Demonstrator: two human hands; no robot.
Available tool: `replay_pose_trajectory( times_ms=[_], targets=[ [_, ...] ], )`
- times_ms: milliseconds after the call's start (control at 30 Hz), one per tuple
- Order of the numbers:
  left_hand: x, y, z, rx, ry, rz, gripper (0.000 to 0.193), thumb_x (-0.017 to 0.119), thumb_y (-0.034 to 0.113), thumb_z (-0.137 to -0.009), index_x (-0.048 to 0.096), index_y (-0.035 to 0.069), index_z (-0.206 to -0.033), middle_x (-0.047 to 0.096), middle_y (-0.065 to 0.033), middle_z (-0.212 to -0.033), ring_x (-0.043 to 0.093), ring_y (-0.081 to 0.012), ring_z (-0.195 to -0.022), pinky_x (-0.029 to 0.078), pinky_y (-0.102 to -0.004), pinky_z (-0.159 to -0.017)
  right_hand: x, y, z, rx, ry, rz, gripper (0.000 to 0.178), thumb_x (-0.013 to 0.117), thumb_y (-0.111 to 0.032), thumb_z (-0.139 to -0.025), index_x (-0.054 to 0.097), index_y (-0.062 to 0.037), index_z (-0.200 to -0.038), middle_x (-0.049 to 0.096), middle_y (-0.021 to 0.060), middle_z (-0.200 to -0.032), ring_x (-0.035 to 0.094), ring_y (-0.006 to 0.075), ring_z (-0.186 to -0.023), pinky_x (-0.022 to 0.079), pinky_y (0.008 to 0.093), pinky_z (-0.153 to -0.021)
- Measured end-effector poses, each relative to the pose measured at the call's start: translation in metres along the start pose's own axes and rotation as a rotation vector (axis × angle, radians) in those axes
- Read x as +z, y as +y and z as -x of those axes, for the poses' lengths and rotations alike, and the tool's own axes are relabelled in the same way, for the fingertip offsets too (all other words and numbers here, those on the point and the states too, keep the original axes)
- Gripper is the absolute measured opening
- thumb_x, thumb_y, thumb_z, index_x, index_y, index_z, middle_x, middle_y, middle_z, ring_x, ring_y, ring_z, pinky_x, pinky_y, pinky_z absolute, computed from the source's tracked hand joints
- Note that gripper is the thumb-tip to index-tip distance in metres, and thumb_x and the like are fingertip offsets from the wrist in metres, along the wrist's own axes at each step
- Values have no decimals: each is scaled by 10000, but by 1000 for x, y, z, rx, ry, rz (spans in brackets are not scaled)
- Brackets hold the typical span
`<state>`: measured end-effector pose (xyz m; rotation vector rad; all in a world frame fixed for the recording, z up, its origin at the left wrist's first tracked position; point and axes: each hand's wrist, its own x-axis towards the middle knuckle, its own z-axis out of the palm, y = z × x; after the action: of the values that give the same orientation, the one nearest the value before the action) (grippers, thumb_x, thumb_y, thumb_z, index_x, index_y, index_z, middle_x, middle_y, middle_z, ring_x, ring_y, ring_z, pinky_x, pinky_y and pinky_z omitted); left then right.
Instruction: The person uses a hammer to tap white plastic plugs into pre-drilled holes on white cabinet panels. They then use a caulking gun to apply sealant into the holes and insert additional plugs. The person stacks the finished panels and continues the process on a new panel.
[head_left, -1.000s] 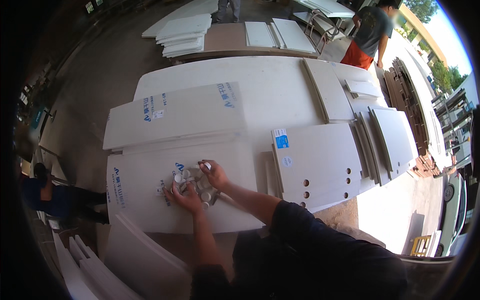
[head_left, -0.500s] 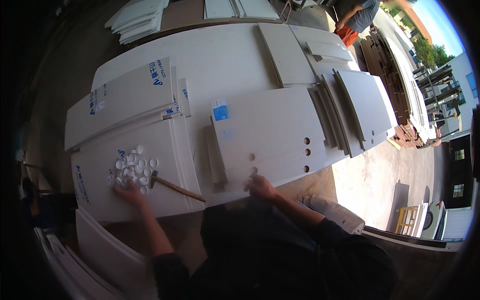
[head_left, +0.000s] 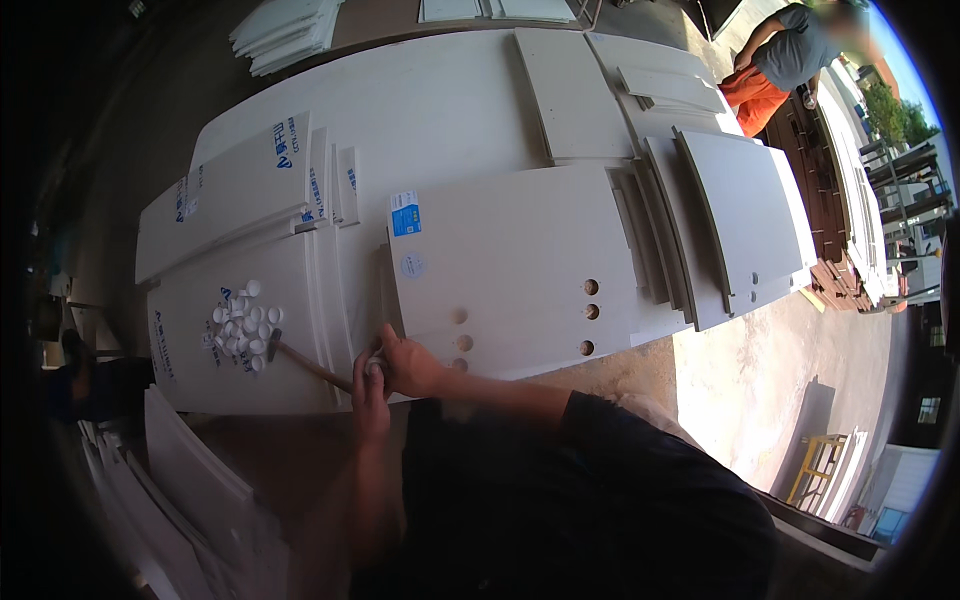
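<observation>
My two hands meet at the near edge of the boards. The fingers of my left hand [head_left: 371, 402] are closed on a small white round cap [head_left: 376, 362], partly hidden by the fingers. My right hand [head_left: 413, 368] reaches across from the right, its fingers bent against the same cap. Beside them a hammer [head_left: 312, 368] lies on a board, its wooden handle running toward my left hand. A loose pile of white round caps [head_left: 240, 325] lies next to the hammer head. Right of my hands is a pale panel [head_left: 510, 250] with several round holes and a blue-and-white label.
Stacked boards with blue print [head_left: 235, 180] lie at the left. More panels [head_left: 745, 210] lie to the right. A person in orange trousers [head_left: 757, 98] stands at the far right beside piled brown boards [head_left: 815, 175]. White boards [head_left: 200, 460] lean at the lower left.
My left hand has moved right from the pile of caps, and my right hand has moved left off the panel's near edge to meet it. The far person shows more fully.
</observation>
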<state>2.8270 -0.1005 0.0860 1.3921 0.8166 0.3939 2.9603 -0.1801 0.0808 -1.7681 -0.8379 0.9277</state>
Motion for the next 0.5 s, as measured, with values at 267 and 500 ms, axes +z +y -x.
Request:
replay_pose_trajectory(
  times_ms=[267, 500],
  targets=[
    [-67, -16, -38, 13, 235, -308, 321, 452, 223, -1112, 648, -9, -1217, 709, -75, -1005, 666, -168, -886, 546, -320, -818, 31, -29, 5, -208, -167, -282, 571, 702, -100, -938, 394, -42, -1415, 732, 220, -1106, 716, 381, -1018, 568, 470, -863],
    [-163, -16, -147, 137, 506, -318, 263, 556, 183, -1037, 636, -13, -1193, 690, -145, -1057, 678, -262, -812, 555, -358, -716, -18, 18, 50, 106, -248, -116, 424, 693, -182, -974, 560, -45, -1353, 731, 175, -1151, 735, 288, -969, 591, 400, -838]
  ],
)
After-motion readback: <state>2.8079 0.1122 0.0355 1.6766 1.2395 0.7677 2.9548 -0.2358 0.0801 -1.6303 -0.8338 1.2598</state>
